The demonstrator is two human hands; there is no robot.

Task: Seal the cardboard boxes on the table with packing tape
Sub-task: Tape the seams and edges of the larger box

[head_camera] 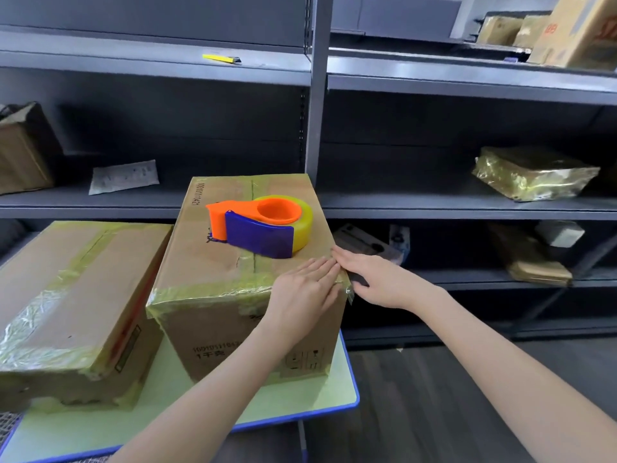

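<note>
Pressing flat on the near right corner of the taller cardboard box (240, 262), the left hand (302, 292) lies palm down with its fingers (322, 267) extended and held close together, over the yellowish tape (213, 290) that runs along the box's near top edge. The right hand (374, 279) reaches in from the right and lies against the same corner from the side, its fingers also straight and together, their tips touching the box's right top edge just beside the left hand (neither hand pinches or grips anything).

On top of this box rests a tape dispenser (258, 225), orange with a blue side guard and a roll of yellowish packing tape on it. It lies near the middle of the lid, over the centre seam, apart from both hands.

A second cardboard box (70, 295), lower and wider, stands just to the left on the same desk (300, 409); tape covers its seams and edges, wrinkled in places. The desk has a pale green top with a blue rim, and the taller box sits close to its right edge.

Behind the desk stands grey metal shelving (314, 95). On it lie a yellow utility knife (222, 58) on an upper shelf, a grey mailer bag (123, 177), a parcel wrapped in shiny tape (534, 173) to the right, and several more brown boxes (567, 31) at upper right.
</note>
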